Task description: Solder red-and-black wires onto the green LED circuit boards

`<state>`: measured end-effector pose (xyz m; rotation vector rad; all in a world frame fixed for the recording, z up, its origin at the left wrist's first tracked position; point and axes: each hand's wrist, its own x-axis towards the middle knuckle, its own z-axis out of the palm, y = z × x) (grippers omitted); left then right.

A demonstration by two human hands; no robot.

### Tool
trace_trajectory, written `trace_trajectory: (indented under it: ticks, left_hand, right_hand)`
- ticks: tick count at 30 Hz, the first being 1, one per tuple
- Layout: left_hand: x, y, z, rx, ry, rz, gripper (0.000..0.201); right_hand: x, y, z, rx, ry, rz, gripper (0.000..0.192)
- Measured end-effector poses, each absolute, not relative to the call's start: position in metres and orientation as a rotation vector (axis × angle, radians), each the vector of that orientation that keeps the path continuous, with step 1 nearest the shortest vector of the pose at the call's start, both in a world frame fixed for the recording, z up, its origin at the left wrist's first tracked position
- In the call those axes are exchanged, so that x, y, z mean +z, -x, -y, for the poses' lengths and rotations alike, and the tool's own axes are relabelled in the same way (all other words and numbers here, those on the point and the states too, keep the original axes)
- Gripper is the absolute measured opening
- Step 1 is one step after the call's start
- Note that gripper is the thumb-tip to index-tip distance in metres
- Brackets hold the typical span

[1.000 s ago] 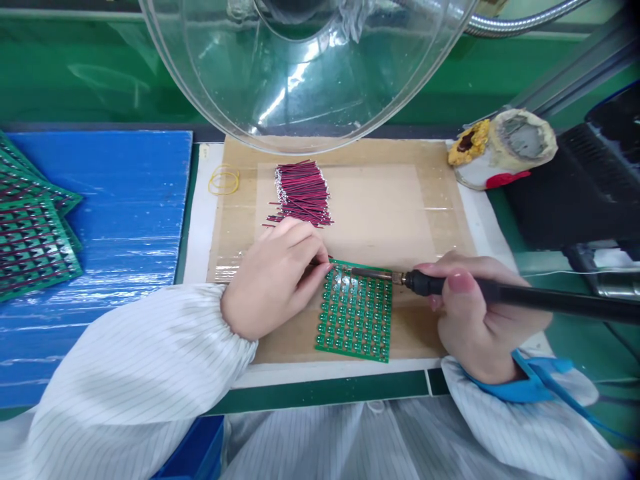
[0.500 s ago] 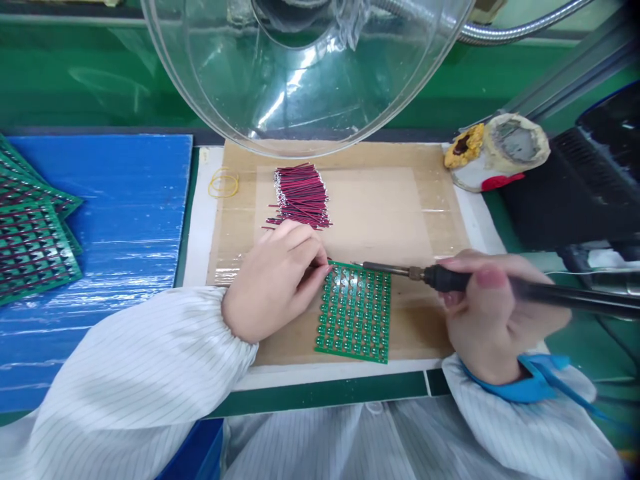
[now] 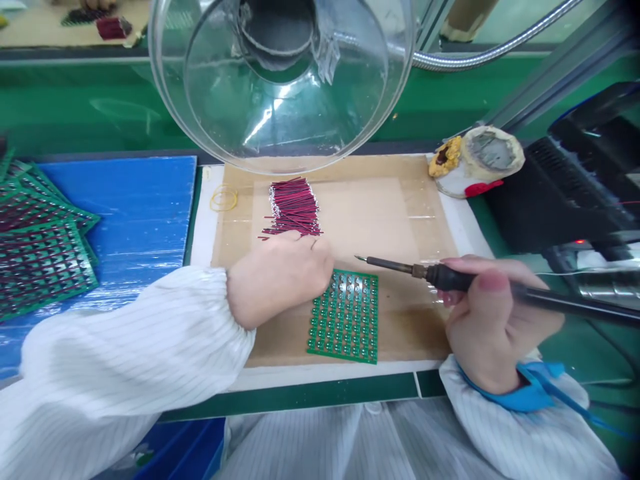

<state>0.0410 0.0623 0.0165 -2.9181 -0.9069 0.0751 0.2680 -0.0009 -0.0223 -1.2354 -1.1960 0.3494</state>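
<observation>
My right hand [image 3: 493, 320] grips a soldering iron [image 3: 435, 273], its thin tip pointing left, just above the far edge of a green circuit board panel [image 3: 345, 317]. Rows of small silvery pads cover the panel, which lies flat on cardboard. My left hand [image 3: 283, 273] is closed, knuckles up, over the panel's far left corner. Its fingertips are turned away, so what they hold is hidden. Right beyond its knuckles lies a bundle of short red and black wires [image 3: 295, 207] with silvery ends.
Wired green panels [image 3: 45, 267] are stacked on a blue sheet [image 3: 145, 213] at left. A yellow rubber band [image 3: 223, 198] lies on the cardboard [image 3: 420, 320]. A clear fume hood [image 3: 280, 127] hangs overhead. At right stand a crusted pot with a yellow sponge [image 3: 445, 157] and a black machine [image 3: 535, 193].
My left hand has turned knuckles up and shifted toward the wires, off the panel's edge. The iron's tip has lifted away from the panel's far edge. The camera view has shifted slightly.
</observation>
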Motion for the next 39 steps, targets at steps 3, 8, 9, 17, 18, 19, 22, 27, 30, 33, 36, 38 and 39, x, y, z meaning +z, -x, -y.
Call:
trace_trajectory:
  ticks: [3, 8, 9, 17, 18, 19, 22, 27, 30, 33, 36, 38, 39]
  left_hand:
    - [0.009, -0.034, -0.066, -0.3, 3.074, 1.124, 0.015]
    - [-0.005, -0.024, -0.053, -1.338, 3.402, 1.514, 0.01]
    - [-0.006, -0.025, -0.049, -1.416, 3.402, 1.525, 0.009]
    - [-0.01, -0.026, -0.042, -1.384, 3.223, 1.582, 0.005]
    - [-0.011, -0.025, -0.042, -1.38, 3.208, 1.611, 0.005]
    - [-0.012, -0.024, -0.042, -1.372, 3.194, 1.635, 0.005]
    - [-0.016, -0.024, -0.042, -1.276, 3.181, 1.604, 0.006]
    - [-0.018, -0.027, -0.043, -0.952, 3.263, 1.372, 0.012]
    - [-0.019, -0.029, -0.042, -0.885, 3.233, 1.323, 0.011]
    - [-0.02, -0.031, -0.041, -0.886, 3.209, 1.342, 0.011]
    - [-0.02, -0.032, -0.04, -0.879, 3.205, 1.362, 0.011]
    - [-0.02, -0.032, -0.04, -0.876, 3.209, 1.376, 0.011]
    - [-0.019, -0.032, -0.04, -0.875, 3.213, 1.386, 0.011]
  right_hand:
    - [-0.021, -0.269, 0.003, 0.361, 1.229, 1.221, 0.019]
    - [-0.021, -0.271, 0.006, 0.416, 1.245, 1.212, 0.017]
    - [-0.022, -0.271, 0.006, 0.417, 1.258, 1.211, 0.017]
    - [-0.024, -0.267, 0.006, 0.411, 1.295, 1.194, 0.02]
    - [-0.024, -0.267, 0.006, 0.418, 1.294, 1.202, 0.02]
    - [-0.024, -0.267, 0.006, 0.429, 1.288, 1.215, 0.02]
    - [-0.024, -0.267, 0.006, 0.464, 1.258, 1.271, 0.018]
    - [-0.025, -0.267, 0.007, 0.449, 1.255, 1.384, 0.016]
    - [-0.026, -0.269, 0.007, 0.498, 1.236, 1.446, 0.013]
    - [-0.027, -0.271, 0.008, 0.532, 1.244, 1.505, 0.011]
    - [-0.027, -0.272, 0.009, 0.569, 1.265, 1.516, 0.011]
    - [-0.027, -0.272, 0.009, 0.593, 1.271, 1.511, 0.011]
    - [-0.027, -0.271, 0.009, 0.593, 1.268, 1.511, 0.011]
